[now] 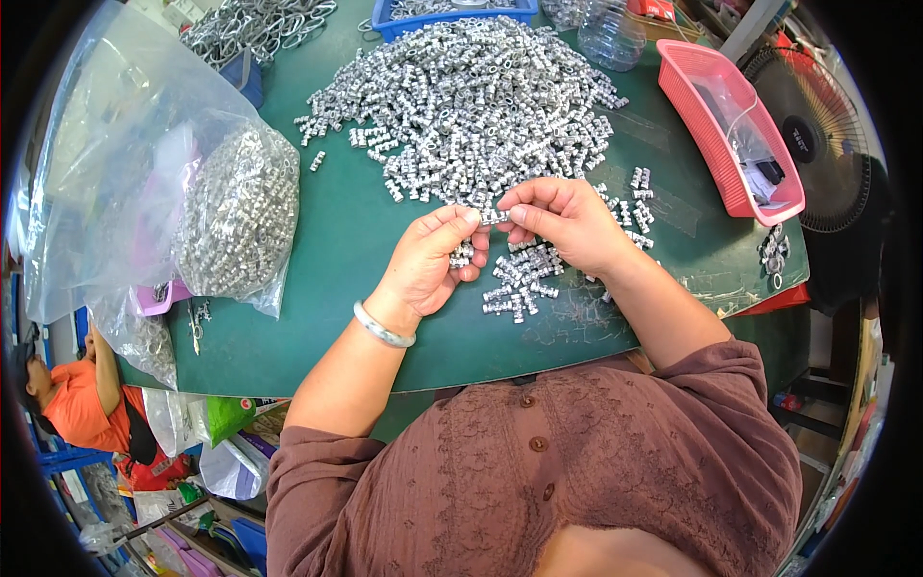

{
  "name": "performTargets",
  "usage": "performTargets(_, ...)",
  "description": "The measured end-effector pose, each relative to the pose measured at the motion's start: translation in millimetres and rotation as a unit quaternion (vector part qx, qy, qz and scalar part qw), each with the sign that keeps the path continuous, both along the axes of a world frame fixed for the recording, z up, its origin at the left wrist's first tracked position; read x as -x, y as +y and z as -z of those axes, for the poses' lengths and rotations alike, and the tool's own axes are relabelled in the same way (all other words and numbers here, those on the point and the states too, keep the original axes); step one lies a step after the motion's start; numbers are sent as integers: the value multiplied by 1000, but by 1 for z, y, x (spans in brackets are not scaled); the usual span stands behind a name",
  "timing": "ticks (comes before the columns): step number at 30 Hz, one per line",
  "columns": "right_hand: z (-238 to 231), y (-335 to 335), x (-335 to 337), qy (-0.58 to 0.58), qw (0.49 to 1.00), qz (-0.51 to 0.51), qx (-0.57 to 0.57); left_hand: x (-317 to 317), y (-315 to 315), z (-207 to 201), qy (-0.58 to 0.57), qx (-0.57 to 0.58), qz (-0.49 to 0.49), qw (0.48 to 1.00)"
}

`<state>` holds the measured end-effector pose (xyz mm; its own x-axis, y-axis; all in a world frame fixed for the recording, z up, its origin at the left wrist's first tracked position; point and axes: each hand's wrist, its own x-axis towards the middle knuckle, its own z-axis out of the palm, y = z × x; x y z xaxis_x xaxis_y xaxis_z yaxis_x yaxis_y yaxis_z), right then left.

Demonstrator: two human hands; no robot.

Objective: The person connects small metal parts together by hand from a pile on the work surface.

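My left hand (431, 252) and my right hand (567, 223) meet over the near edge of a big heap of small silver metal pieces (471, 106). Between both hands' thumbs and fingertips is one small silver metal piece (494, 218), ridged and short. More silver pieces (461, 255) show in the curled fingers of my left hand. Just below my right hand lies a loose cluster of the same pieces (522, 279), and a few more (641, 183) are spread to its right. The fingertips partly hide the held piece, so its exact kind is unclear.
A clear plastic bag (240, 207) full of metal parts stands at the left. To the right are a pink basket (678, 125) and a black fan (808, 135). A blue tray (389, 27) sits behind the heap on the green table (327, 327). Another person (82, 404) is at far left.
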<state>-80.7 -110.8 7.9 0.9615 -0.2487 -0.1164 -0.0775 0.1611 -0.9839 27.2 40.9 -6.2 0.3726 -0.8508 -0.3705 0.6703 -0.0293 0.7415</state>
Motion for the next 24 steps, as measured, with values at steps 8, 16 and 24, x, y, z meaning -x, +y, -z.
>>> performTargets(8, 1, -4, 0, -4, 1000, 1, 11, -1, 0, -2, 3, -12, 0, 1000)
performTargets(16, 0, -4, 1, -12, 1000, -4, -10, -1, 0, 1, 2, -9, 0, 1000)
performTargets(24, 2, -1, 0, -16, 999, -14, 23, 0, -1, 1, -4, -11, -15, 1000)
